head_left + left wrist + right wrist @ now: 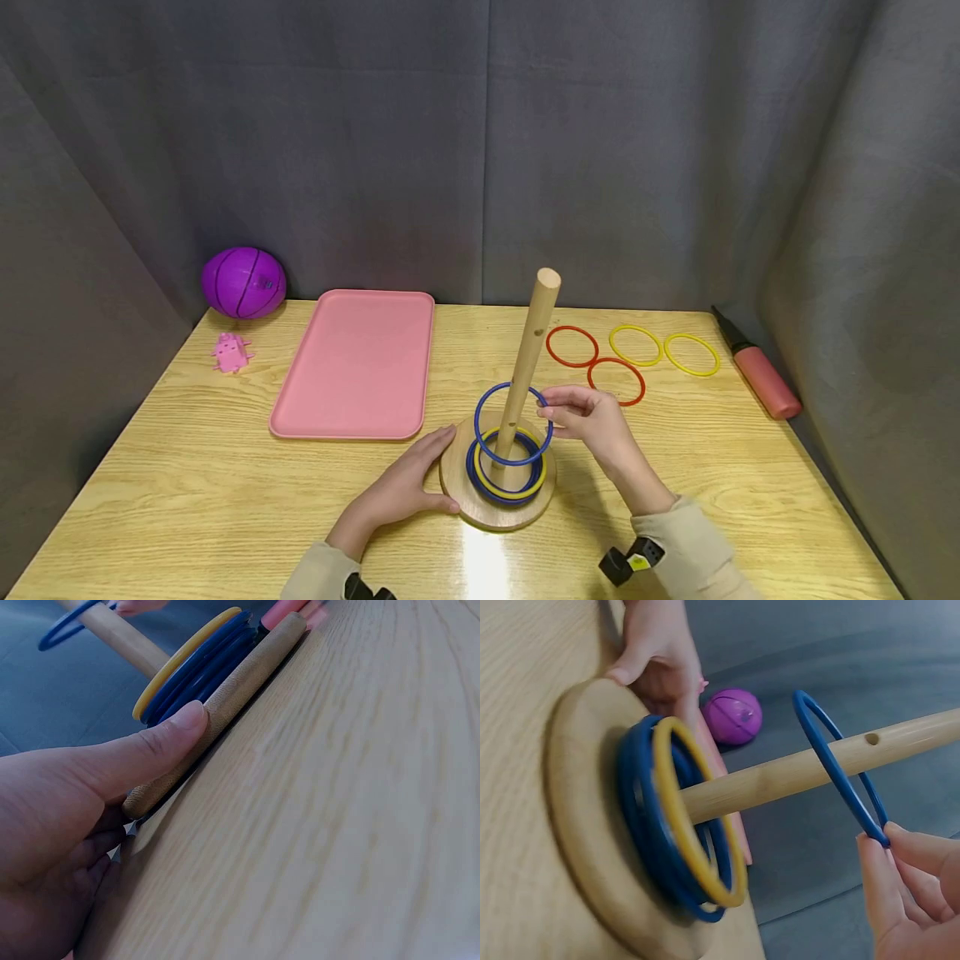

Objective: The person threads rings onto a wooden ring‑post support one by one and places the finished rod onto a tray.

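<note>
A wooden ring-toss stand with a round base (482, 515) and an upright peg (531, 342) stands on the table. Several blue rings (639, 817) lie stacked around the foot of the peg, with one yellow ring (676, 810) on top. My right hand (596, 421) pinches another blue ring (838, 776) between thumb and fingertips. That ring encircles the peg partway up, apart from the stack. Down at the base's left side, my left hand (405, 483) grips the rim, its thumb (169, 739) on the near edge and its other fingers along the far side.
Two red rings (572, 327) (643, 388) and two yellow rings (636, 327) (692, 337) lie behind my right hand. A pump (767, 382) lies at the right edge. Leftward are a pink tray (356, 367), a small pink toy (231, 353) and a purple ball (244, 283).
</note>
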`<state>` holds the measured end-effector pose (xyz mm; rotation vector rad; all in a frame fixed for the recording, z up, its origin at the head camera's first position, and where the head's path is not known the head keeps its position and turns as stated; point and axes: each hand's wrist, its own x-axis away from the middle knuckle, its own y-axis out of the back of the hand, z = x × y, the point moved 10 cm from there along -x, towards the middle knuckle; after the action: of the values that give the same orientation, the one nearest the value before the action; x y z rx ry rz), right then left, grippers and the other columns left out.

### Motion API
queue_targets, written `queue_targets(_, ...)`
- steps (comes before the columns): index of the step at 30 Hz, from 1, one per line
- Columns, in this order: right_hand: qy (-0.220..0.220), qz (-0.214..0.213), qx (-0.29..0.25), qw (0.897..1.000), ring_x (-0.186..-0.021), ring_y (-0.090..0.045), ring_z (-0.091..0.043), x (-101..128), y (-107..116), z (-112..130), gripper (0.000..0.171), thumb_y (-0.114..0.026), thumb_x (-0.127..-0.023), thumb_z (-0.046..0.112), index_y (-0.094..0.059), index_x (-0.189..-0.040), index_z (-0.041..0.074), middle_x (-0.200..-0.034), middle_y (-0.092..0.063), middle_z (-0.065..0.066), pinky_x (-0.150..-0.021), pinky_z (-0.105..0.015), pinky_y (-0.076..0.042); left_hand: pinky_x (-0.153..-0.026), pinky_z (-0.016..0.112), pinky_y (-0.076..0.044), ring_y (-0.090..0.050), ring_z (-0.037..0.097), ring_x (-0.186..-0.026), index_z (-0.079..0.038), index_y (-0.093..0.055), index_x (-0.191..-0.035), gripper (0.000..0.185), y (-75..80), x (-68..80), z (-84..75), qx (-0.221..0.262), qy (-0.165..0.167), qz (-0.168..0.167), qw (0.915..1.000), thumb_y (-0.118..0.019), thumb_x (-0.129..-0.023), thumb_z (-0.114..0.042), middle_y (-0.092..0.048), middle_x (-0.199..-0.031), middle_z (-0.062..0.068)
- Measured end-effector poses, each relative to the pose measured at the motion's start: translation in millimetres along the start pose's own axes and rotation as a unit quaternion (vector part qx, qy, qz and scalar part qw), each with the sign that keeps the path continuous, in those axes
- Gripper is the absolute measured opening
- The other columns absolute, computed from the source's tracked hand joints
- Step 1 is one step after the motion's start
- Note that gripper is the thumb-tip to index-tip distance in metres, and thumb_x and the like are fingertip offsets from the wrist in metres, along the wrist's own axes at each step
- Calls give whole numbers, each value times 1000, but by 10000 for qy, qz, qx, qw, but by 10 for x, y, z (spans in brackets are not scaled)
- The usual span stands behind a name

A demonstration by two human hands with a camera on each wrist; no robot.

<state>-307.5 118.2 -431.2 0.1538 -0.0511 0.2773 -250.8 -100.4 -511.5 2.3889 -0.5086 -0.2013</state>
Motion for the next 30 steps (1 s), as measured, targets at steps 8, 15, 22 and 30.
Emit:
queue_targets(8, 12, 377, 478, 9981, -84, -70, -7, 19, -90, -171, 32, -69, -88, 6, -63, -114, -11, -100, -73, -16, -73, -32, -62, -118, 57, -23, -23, 38, -147, -4, -28, -152, 109, -1, -3, -3, -14, -47, -7, 10000, -84, -68, -44, -27, -159, 17)
queue_targets(15, -28, 471, 669, 9966, -79, -68, -3, 3, -110, -300, 28, -68, -88, 5, -64, -111, -12, -99, -73, -19, -71, -29, -61, -119, 56, -24, -22, 37, -148, -6, -27, -153, 109, -8, -9, 9, -43, 30, 24, 10000, -83, -68, -46, -26, -159, 16)
queue_targets(22, 80, 385, 868, 9954, -76, -67, -2, -29, -106, -357, 24, -68, -87, 1, -65, -107, -13, -98, -72, -24, -67, -26, -61, -119, 55, -24, -22, 36, -148, -8, -28, -153, 108, -8, 2, 14, -83, 49, 14, 10000, -83, -68, -44, -26, -160, 14)
queue_targets(30, 336, 136, 1338, 9904, -79, -66, -7, -75, -87, -368, 17, -70, -84, -3, -69, -100, -9, -96, -71, -25, -64, -28, -61, -119, 55, -23, -21, 35, -149, -9, -27, -154, 109, -15, 3, 19, -44, 88, 52, 9999, -83, -68, -46, -25, -160, 13)
